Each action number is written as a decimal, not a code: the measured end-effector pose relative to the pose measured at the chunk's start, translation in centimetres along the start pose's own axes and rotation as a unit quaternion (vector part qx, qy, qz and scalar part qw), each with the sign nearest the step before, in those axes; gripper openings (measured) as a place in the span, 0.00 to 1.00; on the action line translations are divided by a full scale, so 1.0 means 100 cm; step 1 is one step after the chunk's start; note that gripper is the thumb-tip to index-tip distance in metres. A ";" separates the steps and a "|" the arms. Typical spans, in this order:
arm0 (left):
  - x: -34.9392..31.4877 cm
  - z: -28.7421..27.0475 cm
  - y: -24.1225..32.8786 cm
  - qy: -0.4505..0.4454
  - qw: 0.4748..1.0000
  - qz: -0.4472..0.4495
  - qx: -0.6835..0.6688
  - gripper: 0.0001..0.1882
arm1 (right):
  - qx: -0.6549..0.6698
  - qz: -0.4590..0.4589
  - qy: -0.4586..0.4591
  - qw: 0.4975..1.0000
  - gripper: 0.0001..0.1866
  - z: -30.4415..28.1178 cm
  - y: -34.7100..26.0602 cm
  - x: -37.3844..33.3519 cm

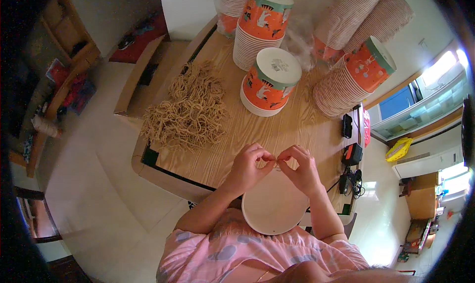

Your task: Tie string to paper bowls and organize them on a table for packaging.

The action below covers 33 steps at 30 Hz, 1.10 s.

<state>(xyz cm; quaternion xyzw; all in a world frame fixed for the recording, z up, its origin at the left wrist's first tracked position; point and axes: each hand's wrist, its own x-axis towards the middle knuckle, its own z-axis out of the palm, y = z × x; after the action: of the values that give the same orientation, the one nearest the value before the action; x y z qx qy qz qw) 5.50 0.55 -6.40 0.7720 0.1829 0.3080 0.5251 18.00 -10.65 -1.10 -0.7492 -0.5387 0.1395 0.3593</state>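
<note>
Just in front of my body, a paper bucket [274,204] shows its pale inside, its wide mouth turned up toward me. A small dark spot sits near its close rim. At the far rim my left hand [251,167] and my right hand [302,169] meet, thumb and forefinger of each pinched together. Whatever lies between the fingertips is too small to make out. To the left, a tangled heap of brown paper cords [190,110] covers part of the table [208,159]. Beyond my hands stands a short upside-down stack of orange and green printed buckets [271,82].
A taller bucket stack [260,28] rises behind, and another stack [354,77] leans at the right. Plastic-wrapped stacks [351,16] stand at the back. Black adapters and cables [351,181] lie along the right edge. A cardboard box [143,80] sits left of the table.
</note>
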 end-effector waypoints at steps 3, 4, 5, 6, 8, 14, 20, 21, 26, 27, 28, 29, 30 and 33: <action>-0.001 0.001 -0.004 0.001 1.000 -0.007 -0.003 0.05 | -0.010 0.000 -0.003 1.000 0.05 0.001 0.002 -0.001; -0.002 0.001 -0.006 0.004 1.000 -0.009 -0.005 0.05 | -0.010 0.010 -0.001 1.000 0.05 0.001 0.002 -0.001; -0.002 0.001 -0.006 0.004 1.000 -0.009 -0.005 0.05 | -0.010 0.020 0.000 1.000 0.06 0.001 0.003 -0.001; -0.002 0.000 -0.006 0.005 1.000 -0.009 -0.009 0.05 | -0.010 0.020 -0.001 1.000 0.06 0.001 0.002 -0.001; -0.002 0.000 -0.004 0.005 1.000 -0.010 -0.014 0.05 | 0.018 0.021 0.006 1.000 0.06 0.000 -0.001 -0.001; -0.001 0.000 -0.002 -0.005 1.000 -0.015 -0.018 0.05 | -0.008 -0.013 0.002 1.000 0.07 0.001 0.004 0.000; -0.002 0.000 -0.003 -0.008 0.999 -0.030 -0.024 0.05 | -0.003 0.006 -0.001 1.000 0.07 0.001 0.001 0.000; -0.002 0.000 -0.003 -0.009 0.999 -0.028 -0.025 0.05 | -0.003 0.006 -0.001 1.000 0.07 0.001 0.003 0.000; -0.001 -0.001 -0.003 -0.014 0.999 -0.037 -0.029 0.05 | 0.017 0.028 0.014 0.999 0.07 0.001 0.012 -0.002; -0.001 -0.002 -0.002 -0.013 0.999 -0.038 -0.033 0.05 | 0.016 0.028 0.014 0.999 0.07 0.001 0.011 -0.001; -0.001 -0.002 -0.001 -0.013 0.999 -0.038 -0.037 0.05 | 0.029 0.026 0.009 0.999 0.07 0.001 0.007 -0.001; -0.001 -0.002 -0.001 -0.013 0.998 -0.038 -0.037 0.05 | 0.042 0.025 0.004 0.999 0.07 0.001 0.005 -0.001; -0.001 -0.002 0.000 -0.018 0.998 -0.042 -0.039 0.05 | 0.042 0.025 0.004 0.999 0.07 0.001 0.005 0.000; -0.001 -0.003 -0.001 -0.024 0.998 -0.043 -0.037 0.05 | 0.027 -0.001 -0.026 0.999 0.07 0.002 0.008 0.000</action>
<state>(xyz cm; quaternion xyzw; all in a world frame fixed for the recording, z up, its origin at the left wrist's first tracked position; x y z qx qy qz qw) 5.23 0.72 -6.43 0.7505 0.1919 0.2728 0.5705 18.43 -10.70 -1.76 -0.7348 -0.5446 0.1729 0.3655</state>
